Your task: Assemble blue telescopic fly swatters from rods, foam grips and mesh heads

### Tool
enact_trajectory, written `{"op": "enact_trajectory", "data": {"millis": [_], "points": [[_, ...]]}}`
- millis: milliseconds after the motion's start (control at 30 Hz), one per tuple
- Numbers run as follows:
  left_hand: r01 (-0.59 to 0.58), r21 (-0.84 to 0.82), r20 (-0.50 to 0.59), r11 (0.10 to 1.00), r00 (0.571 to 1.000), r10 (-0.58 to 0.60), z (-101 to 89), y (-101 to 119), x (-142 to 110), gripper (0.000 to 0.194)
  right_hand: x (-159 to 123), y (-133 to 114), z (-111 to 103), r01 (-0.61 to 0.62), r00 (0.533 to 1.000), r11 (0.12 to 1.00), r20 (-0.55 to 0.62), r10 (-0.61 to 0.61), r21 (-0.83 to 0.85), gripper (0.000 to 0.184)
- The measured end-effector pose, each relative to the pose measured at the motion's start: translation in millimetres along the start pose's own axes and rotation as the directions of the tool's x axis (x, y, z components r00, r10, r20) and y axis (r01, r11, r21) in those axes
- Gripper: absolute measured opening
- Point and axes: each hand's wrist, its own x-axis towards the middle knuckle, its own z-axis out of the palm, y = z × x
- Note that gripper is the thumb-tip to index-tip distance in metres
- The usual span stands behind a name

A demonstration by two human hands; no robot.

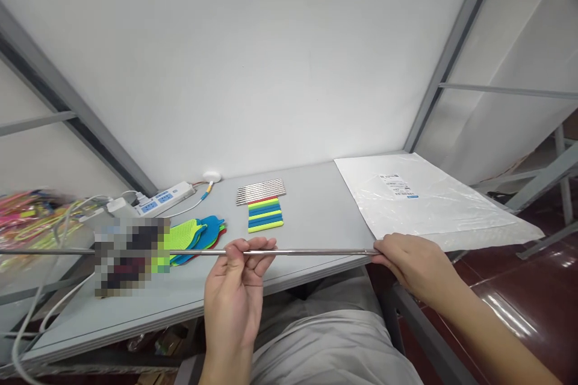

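Note:
A long thin metal rod (311, 251) stretches level in front of me, reaching left past a blurred patch. My left hand (237, 289) pinches it near the middle, palm up, fingers curled over it. At the rod's right end, my right hand (413, 264) is closed round it. On the grey table (316, 204) behind lie a row of short metal rods (261, 190), a stack of green, blue and red handles (265, 215), and blue, green and red perforated plastic swatter heads (198, 233).
A stack of clear plastic bags (419, 201) with a label covers the table's right end and overhangs it. A white power strip (165, 197) with cables sits at the back left. Colourful items (27, 216) pile at the far left. Grey frame posts flank the white wall.

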Motion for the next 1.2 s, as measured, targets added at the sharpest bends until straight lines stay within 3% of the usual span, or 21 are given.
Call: {"op": "enact_trajectory", "data": {"millis": [267, 500, 800, 900, 1100, 1200], "points": [[0.048, -0.021, -0.061, 0.999, 0.997, -0.049, -8.6, -3, 13, 0.028, -15, 26, 5, -0.043, 0.999, 0.997, -0.001, 0.043, -0.065, 0.024], [0.047, -0.014, -0.074, 0.999, 0.996, -0.048, -11.9, -7, 14, 0.030, -12, 17, 9, -0.012, 0.999, 0.998, 0.030, 0.014, -0.064, 0.020], [0.050, -0.047, -0.031, 0.998, 0.998, -0.052, -3.0, -22, 3, 0.026, -16, 27, -8, -0.019, 1.000, 0.993, 0.008, 0.020, -0.112, 0.022], [0.034, -0.033, -0.001, 0.999, 0.999, -0.034, 4.8, -28, -4, 0.026, -13, 20, -10, -0.012, 1.000, 0.994, -0.005, 0.011, -0.108, 0.022], [0.168, 0.052, 0.182, 0.984, 0.968, -0.175, 34.4, -49, -38, 0.025, 1, -13, -6, 0.053, 0.998, 0.998, -0.027, -0.054, -0.035, 0.024], [0.194, 0.064, 0.188, 0.979, 0.961, -0.203, 38.7, -49, -41, 0.028, 5, -20, -5, 0.034, 0.999, 0.999, -0.021, -0.035, -0.031, 0.024]]}}
